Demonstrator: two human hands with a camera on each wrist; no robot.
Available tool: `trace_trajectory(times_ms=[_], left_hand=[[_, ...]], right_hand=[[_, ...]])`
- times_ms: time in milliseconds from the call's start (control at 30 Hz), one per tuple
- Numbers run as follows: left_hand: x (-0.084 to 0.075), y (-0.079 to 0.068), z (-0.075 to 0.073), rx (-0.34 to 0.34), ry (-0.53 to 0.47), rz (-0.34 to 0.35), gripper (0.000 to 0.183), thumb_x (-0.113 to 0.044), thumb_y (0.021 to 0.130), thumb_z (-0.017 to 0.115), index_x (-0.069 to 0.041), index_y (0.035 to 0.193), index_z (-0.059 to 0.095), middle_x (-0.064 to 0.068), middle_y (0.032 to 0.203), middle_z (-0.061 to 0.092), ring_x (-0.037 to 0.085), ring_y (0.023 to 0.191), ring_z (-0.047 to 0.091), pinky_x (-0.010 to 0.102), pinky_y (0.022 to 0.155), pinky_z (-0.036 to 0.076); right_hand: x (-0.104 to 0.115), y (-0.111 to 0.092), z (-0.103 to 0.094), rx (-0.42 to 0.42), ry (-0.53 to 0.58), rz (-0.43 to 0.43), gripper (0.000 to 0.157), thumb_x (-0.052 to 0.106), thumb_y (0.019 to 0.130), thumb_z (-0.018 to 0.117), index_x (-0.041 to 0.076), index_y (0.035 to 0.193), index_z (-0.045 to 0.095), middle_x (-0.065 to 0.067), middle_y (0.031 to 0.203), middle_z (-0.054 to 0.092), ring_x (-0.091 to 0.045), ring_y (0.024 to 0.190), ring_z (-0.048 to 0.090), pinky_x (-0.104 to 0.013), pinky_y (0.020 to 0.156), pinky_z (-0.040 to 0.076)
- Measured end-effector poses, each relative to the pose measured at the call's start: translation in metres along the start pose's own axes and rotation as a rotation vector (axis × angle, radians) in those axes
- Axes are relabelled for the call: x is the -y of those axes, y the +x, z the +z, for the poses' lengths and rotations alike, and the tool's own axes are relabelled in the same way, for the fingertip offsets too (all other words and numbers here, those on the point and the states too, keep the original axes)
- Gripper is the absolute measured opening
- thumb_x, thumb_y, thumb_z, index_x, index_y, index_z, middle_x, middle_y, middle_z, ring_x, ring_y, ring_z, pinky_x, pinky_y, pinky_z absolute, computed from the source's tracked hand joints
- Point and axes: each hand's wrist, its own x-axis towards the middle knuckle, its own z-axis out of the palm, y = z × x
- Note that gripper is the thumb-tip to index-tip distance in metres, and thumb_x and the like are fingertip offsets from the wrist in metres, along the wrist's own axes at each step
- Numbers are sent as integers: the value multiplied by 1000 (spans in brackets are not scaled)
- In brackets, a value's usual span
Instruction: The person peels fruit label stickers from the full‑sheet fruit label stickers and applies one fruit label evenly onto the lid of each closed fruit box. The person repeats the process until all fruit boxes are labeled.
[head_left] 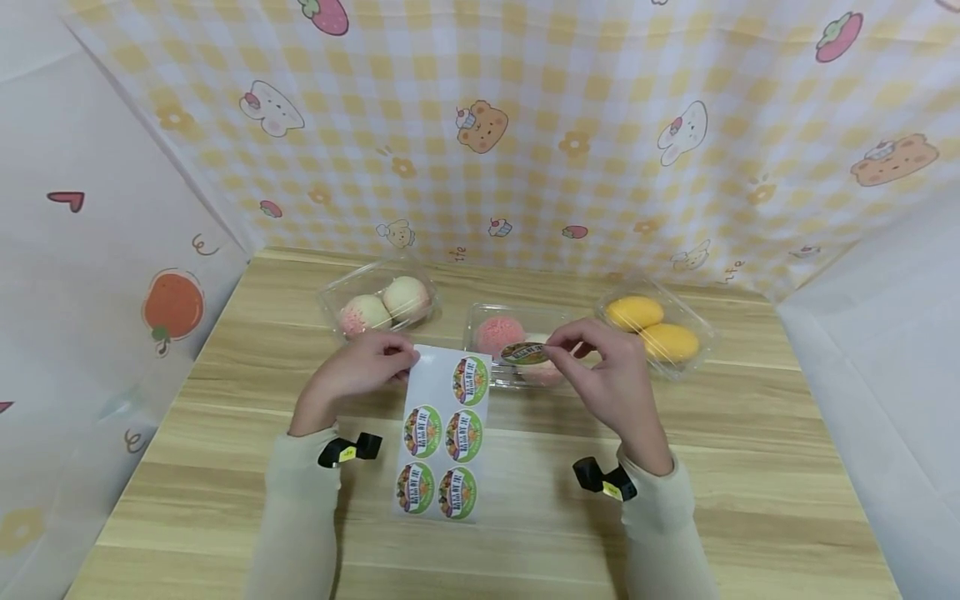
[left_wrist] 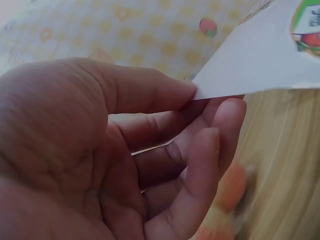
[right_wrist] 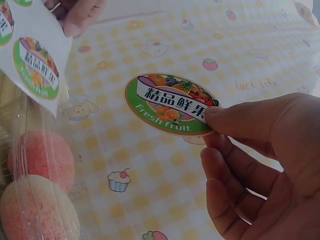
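My left hand [head_left: 369, 363] pinches the upper left corner of a white sticker sheet [head_left: 435, 375] between thumb and fingers. Several oval fruit stickers remain on the sheet, and its upper left spot is bare. In my right hand [head_left: 609, 375] a single oval sticker [right_wrist: 170, 104] is pinched by its edge; the right wrist view shows "Fresh fruit" printed on it. That sticker is held over the middle clear plastic box [head_left: 480, 317], which holds a pink peach [head_left: 500, 335] and a paler one partly hidden behind the sticker.
At the back left, a clear box [head_left: 330, 293] holds two pale pink-and-cream peaches [head_left: 406, 298]. Another clear box [head_left: 701, 354] at the back right contains two yellow mangoes [head_left: 670, 342]. Behind the wooden table [head_left: 750, 467] hangs a yellow checked cloth [head_left: 570, 92].
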Motion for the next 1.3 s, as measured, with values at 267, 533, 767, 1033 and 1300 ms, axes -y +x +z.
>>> trace_trajectory(times_ms=[267,533,767,1033,1300], left_hand=[[17,-9,-20,-60,65,-51,23,-8,109,63,0,93,77,6,84,71,22,80,65,36,76,52],[22,-13,-27,-134,182,-171,24,-13,109,64,0,98,81,9,86,74,25,81,70,36,73,50],[11,-9,-14,-236,368,-218,36,-17,106,64,-7,73,70,5,65,61,23,62,55,36,57,41],[7,1,8,-293,447,-272,45,-13,103,63,-10,59,59,4,56,51,23,54,53,34,50,39],[3,-1,8,-321,475,-301,44,-15,101,62,-13,58,52,4,57,53,25,53,55,36,47,42]], right_hand=[[-2,1,1,2,-6,16,19,-7,87,89,8,92,79,3,87,77,-13,77,68,-26,71,58],[-3,0,2,8,-13,33,19,-8,86,89,8,91,79,3,86,77,-12,77,68,-34,69,60],[-4,1,2,9,-6,28,20,-8,86,90,8,91,79,3,86,76,-12,77,68,-34,69,60],[-4,0,2,10,-6,35,20,-8,86,90,8,91,79,3,86,76,-12,76,68,-37,68,60],[-4,1,1,10,-6,33,19,-7,86,90,7,92,79,2,86,77,-13,76,68,-33,69,60]])
